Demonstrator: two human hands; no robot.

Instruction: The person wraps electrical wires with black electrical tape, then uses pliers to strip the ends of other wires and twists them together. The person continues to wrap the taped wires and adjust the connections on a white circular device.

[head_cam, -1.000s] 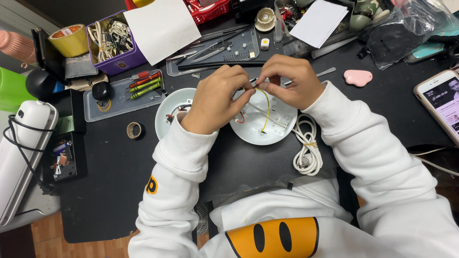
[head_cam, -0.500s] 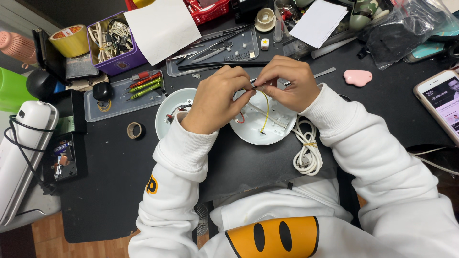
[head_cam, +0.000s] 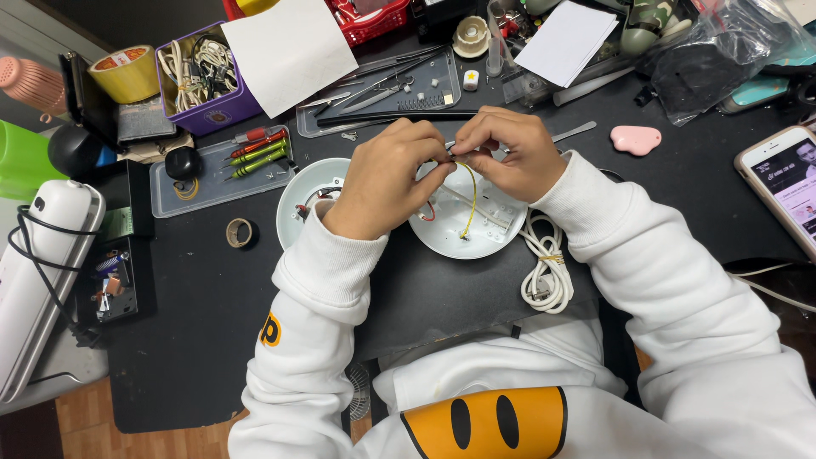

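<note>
Head view, one bench, looking straight down. Left hand (head_cam: 387, 174) and right hand (head_cam: 510, 153): together at the centre, fingertips pinched on the upper end of one yellow wire (head_cam: 468, 200), which hangs slack down to the white round base (head_cam: 463, 229) directly below; the hands appear raised just above the base so the wire end can be worked between the fingers. A second white round cover (head_cam: 302, 200) lies at 9 o'clock of the base, touching the left wrist, likely set aside open side up. One coiled white cable (head_cam: 544, 268) lies at 4 o'clock of the base, just beside the right sleeve. One clear tray (head_cam: 212, 183) at 10 o'clock holds three small screwdrivers (head_cam: 259, 151), one red and two green, kept together within reach. One grey tray (head_cam: 387, 93) at 12 o'clock holds tweezers and other thin tools, too many and too small to count. One purple box (head_cam: 204, 81) of tangled cords sits at 10 o'clock, far edge, beside one yellow tape roll (head_cam: 126, 72). One small tape ring (head_cam: 240, 232) lies loose at 9 o'clock. One pink flat piece (head_cam: 636, 140) and one phone (head_cam: 786, 191) lie at 3 o'clock, well apart from the hands. Two white paper sheets (head_cam: 289, 51) lie on the clutter at 12 o'clock.
</note>
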